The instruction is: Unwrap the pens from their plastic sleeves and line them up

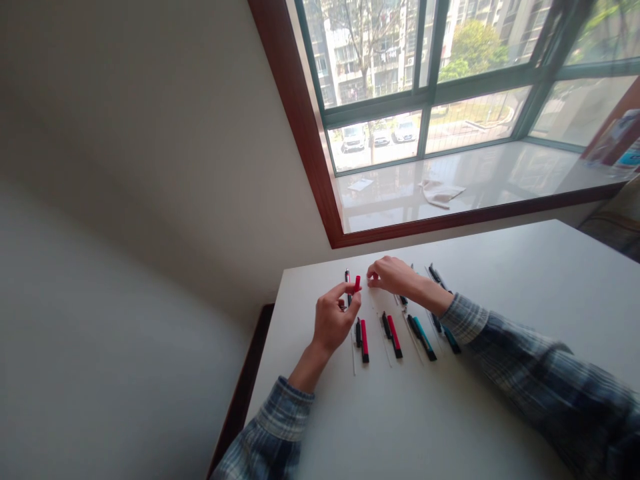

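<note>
My left hand (pixel 334 319) pinches a small red pen part (pixel 357 284) between thumb and forefinger, raised a little above the white table (pixel 500 347). My right hand (pixel 393 274) is curled just to the right of it, fingertips pinched together on something too small to make out. Below the hands lie rows of pen pieces: a red and black pair (pixel 363 339), another red and black pair (pixel 393 333), a teal and black pair (pixel 423 337). A thin black and red piece (pixel 347 277) lies behind my left hand.
More black and teal pen parts (pixel 436 275) lie under and past my right forearm. Thin white refills (pixel 353 353) lie beside the pairs. The table's left edge drops beside a dark wood strip (pixel 245 387). A window sill (pixel 450 193) holds a cloth and paper.
</note>
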Demonstrator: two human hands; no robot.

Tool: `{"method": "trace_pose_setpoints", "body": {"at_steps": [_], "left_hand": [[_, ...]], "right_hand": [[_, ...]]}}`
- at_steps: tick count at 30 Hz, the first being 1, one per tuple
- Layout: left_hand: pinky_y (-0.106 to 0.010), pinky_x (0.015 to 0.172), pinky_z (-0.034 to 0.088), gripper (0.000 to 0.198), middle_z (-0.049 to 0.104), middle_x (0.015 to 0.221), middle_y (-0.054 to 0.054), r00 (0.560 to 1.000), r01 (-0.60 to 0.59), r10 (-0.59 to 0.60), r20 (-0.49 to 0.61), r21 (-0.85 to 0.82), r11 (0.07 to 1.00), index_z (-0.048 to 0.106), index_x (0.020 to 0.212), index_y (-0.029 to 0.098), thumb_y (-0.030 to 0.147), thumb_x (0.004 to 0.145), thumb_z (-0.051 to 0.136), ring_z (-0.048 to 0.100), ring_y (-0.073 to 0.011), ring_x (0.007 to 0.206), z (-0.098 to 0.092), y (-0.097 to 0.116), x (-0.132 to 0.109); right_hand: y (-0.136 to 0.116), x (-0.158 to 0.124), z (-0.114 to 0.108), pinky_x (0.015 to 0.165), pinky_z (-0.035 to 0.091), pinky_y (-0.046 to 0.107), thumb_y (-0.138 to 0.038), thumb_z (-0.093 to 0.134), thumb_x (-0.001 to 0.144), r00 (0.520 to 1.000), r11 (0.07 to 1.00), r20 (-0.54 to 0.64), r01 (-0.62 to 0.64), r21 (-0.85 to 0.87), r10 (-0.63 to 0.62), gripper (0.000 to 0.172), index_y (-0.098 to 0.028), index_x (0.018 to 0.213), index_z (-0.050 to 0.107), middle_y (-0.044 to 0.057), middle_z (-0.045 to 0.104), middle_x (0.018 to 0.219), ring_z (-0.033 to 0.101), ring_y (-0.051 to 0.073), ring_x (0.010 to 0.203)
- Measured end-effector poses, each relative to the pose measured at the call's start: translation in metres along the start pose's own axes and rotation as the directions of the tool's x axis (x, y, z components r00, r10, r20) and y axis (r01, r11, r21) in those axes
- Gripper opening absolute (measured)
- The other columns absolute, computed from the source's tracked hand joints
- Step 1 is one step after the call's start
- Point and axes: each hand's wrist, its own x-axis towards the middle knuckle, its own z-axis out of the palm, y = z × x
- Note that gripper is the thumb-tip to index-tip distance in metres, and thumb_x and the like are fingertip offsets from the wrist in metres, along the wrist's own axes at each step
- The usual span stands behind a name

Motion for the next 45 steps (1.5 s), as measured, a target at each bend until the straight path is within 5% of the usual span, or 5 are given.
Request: {"method": "trace_pose_setpoints", "body": {"at_steps": [20, 28, 34, 40, 45], "left_hand": [[-0.021, 0.045, 0.039, 0.027, 0.077, 0.098, -0.005, 1.000, -0.002, 0.002, 0.018, -0.003, 1.000, 0.075, 0.102, 0.018, 0.039, 0.094, 0.060, 0.053, -0.0084, 0.052, -0.001, -0.003, 0.000], [-0.021, 0.044, 0.037, 0.026, 0.077, 0.096, -0.004, 1.000, 0.005, -0.005, 0.010, -0.010, 1.000, 0.076, 0.101, 0.018, 0.038, 0.093, 0.061, 0.049, -0.0071, 0.049, -0.001, -0.003, 0.000], [-0.021, 0.044, 0.036, 0.026, 0.077, 0.098, -0.005, 1.000, 0.008, -0.008, 0.010, -0.008, 1.000, 0.076, 0.102, 0.018, 0.037, 0.093, 0.062, 0.050, -0.0073, 0.051, -0.002, -0.002, 0.003], [-0.021, 0.044, 0.037, 0.025, 0.078, 0.100, -0.005, 1.000, 0.009, -0.009, 0.007, 0.000, 1.000, 0.076, 0.101, 0.018, 0.037, 0.093, 0.062, 0.051, -0.0076, 0.051, -0.002, 0.001, 0.006], [-0.022, 0.044, 0.038, 0.025, 0.078, 0.098, -0.005, 1.000, 0.009, -0.009, 0.005, 0.003, 1.000, 0.076, 0.100, 0.019, 0.038, 0.093, 0.062, 0.049, -0.0075, 0.049, -0.003, 0.003, 0.008]], "right_hand": [[-0.007, 0.000, 0.000, 0.068, 0.042, 0.026, -0.016, 0.067, 0.090, 0.999, 0.989, -0.026, -0.034, 0.142, 0.038, 0.010, -0.017, 0.095, 0.076, 0.009, 0.078, 0.093, 0.069, 0.020, 0.086], [-0.009, -0.001, -0.008, 0.064, 0.042, 0.022, -0.012, 0.063, 0.088, 0.999, 0.975, -0.007, -0.036, 0.219, 0.039, 0.026, -0.021, 0.107, 0.077, 0.003, 0.080, 0.089, 0.069, 0.015, 0.077], [-0.014, -0.001, -0.009, 0.072, 0.044, 0.026, -0.012, 0.059, 0.092, 0.998, 0.992, 0.005, -0.058, 0.109, 0.058, 0.025, -0.018, 0.095, 0.083, 0.012, 0.081, 0.095, 0.072, 0.022, 0.089], [-0.023, -0.003, -0.003, 0.065, 0.041, 0.030, -0.020, 0.060, 0.097, 0.994, 0.994, 0.017, -0.111, 0.013, 0.110, 0.023, -0.008, 0.091, 0.079, 0.022, 0.077, 0.086, 0.072, 0.025, 0.077], [-0.026, -0.003, -0.001, 0.066, 0.042, 0.030, -0.014, 0.058, 0.097, 0.994, 0.995, 0.036, -0.098, -0.007, 0.099, 0.021, -0.008, 0.095, 0.077, 0.021, 0.077, 0.091, 0.072, 0.025, 0.079]]}}
